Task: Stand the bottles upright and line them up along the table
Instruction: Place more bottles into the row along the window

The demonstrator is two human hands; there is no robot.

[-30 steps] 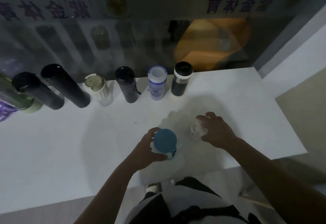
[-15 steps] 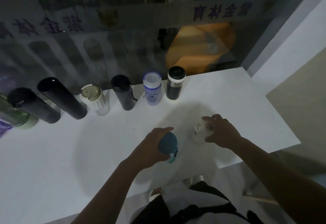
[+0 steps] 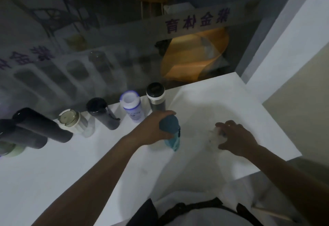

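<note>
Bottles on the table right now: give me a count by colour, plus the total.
Black or dark: 4
White with blue print: 1
Clear, cream lid: 1
Green, at the frame's left edge: 1
Teal, in left hand: 1
Clear, under right hand: 1
Total: 9

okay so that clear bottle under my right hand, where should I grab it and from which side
Best guess: wrap the right hand around the clear bottle at mid-body, coming from its right. The see-through body is blurred and partly covered by the fingers, so its exact pose is unclear. The blue bottle in the left hand crowds its left side.
</note>
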